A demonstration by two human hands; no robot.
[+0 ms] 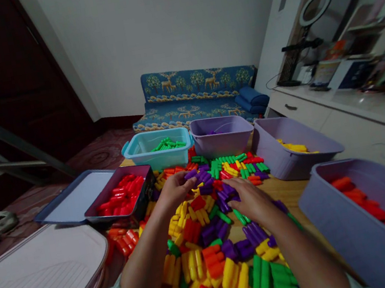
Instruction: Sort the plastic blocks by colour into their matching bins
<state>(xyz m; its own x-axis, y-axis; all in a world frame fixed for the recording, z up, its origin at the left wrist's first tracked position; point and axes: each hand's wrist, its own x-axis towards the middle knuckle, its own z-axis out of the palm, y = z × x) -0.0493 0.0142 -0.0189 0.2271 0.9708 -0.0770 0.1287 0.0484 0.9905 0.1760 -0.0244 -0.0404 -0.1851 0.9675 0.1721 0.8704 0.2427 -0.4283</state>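
**Head view: both hands at the middle of the heap.**

*Risk.* The purple pieces (pixel 202 178) lie inside a crowded heap of mixed pieces (pixel 212 254) on the table (pixel 292 192). They touch yellow, red and green neighbours. I judge that a hurried scoop could drag a wrong colour along or scatter the loose pieces around it. An overfull handful could also shed pieces back into the heap.

*Pose.* Both my forearms reach forward over the heap and converge at its middle.
- My left hand (pixel 175 190) is palm-down, its fingers curled closed around a few purple pieces at the tips.
- My right hand (pixel 250 198) is palm-down just beside it, its fingers bent onto more purple pieces. Whether it grips them I cannot tell.

*Surroundings.* A teal bin (pixel 160 158) holding green pieces stands beyond the heap. A dark tin (pixel 146 199) of red ones sits to the left. A lilac bin (pixel 360 228) of red-orange ones is at near right.
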